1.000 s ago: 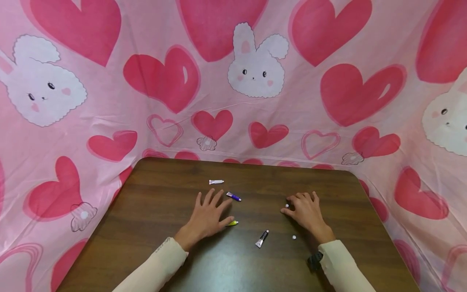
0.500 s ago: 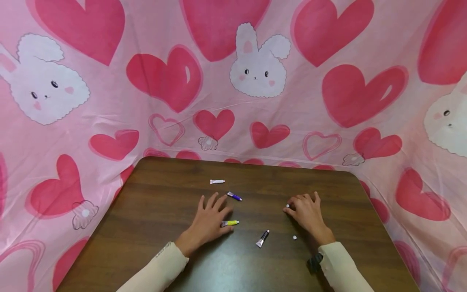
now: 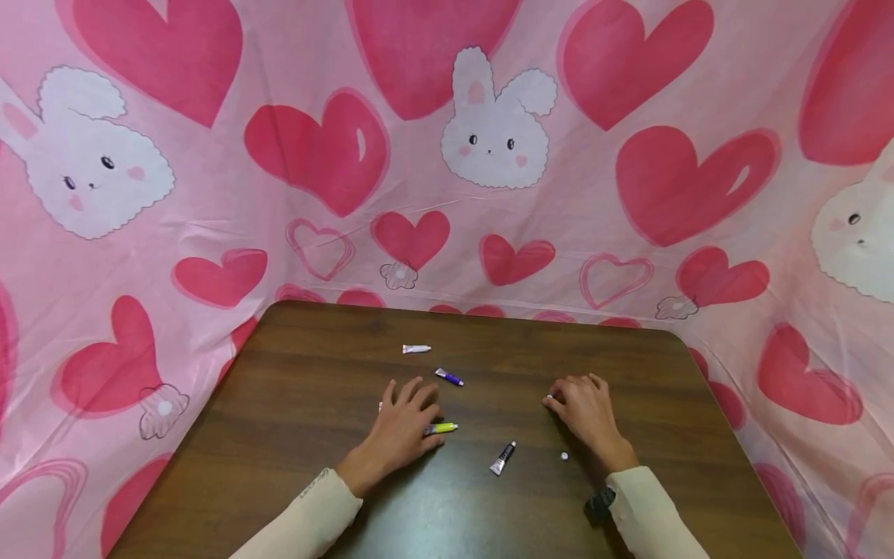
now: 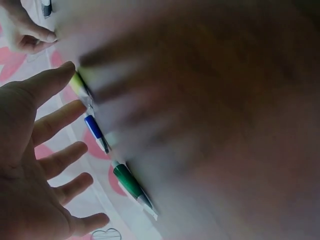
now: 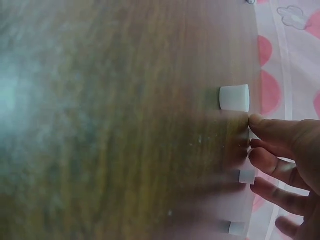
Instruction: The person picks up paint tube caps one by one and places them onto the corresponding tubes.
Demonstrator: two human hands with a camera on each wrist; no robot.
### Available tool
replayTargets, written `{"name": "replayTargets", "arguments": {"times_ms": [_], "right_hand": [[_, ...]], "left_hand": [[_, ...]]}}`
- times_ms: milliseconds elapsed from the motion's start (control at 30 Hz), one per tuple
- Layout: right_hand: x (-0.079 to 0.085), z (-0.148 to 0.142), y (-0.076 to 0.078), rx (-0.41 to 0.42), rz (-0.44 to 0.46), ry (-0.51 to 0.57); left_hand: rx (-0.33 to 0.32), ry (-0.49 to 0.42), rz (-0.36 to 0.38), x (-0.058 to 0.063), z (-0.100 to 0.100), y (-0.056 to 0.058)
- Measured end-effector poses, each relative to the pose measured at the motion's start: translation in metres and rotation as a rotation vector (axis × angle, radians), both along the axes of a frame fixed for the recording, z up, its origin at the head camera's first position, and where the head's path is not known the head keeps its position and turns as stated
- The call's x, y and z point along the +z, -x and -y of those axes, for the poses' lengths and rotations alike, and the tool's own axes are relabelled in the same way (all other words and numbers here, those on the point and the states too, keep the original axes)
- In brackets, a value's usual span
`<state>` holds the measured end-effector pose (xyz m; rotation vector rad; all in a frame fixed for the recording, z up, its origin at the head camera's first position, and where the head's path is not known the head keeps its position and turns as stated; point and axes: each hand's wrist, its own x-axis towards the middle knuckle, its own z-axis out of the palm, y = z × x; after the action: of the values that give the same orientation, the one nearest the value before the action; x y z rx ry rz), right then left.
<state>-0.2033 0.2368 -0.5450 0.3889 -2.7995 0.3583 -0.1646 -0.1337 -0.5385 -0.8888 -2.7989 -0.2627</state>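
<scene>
Small paint tubes lie on the table. My left hand (image 3: 398,439) hovers with spread, slightly bent fingers beside the yellow paint tube (image 3: 444,428), partly covering it. A green paint tube (image 4: 128,181) shows past its fingers in the left wrist view, mostly hidden by the hand in the head view. The purple-blue tube (image 3: 449,377) and white tube (image 3: 417,349) lie beyond it. My right hand (image 3: 589,407) rests low at the table, fingers loosely bent, a small white cap (image 3: 549,397) at its thumb. A nearer white cap (image 5: 234,98) stands beside the thumb in the right wrist view.
The black paint tube (image 3: 503,458) lies between the hands, toward the front. A third white cap (image 5: 236,228) stands farther off in the right wrist view. The brown wooden table (image 3: 314,349) meets a pink heart-printed cloth (image 3: 419,171) at its back and sides.
My left hand draws slightly back and its fingers bend more; the yellow tube shows more than a second ago. My right hand's fingers curl in slightly, near the same spot.
</scene>
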Motion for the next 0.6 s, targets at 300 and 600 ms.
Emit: {"name": "replayTargets", "arguments": {"times_ms": [300,600], "right_hand": [[-0.0024,-0.0041,0.0000,0.030,-0.023,0.022],[-0.0017,-0.0058,0.0003,0.045,0.002,0.048]], "left_hand": [[-0.024,-0.007,-0.009,-0.0006,-0.0024,-0.0014],[-0.017,0.007,-0.007,-0.0007,-0.0037,-0.0023]]}}
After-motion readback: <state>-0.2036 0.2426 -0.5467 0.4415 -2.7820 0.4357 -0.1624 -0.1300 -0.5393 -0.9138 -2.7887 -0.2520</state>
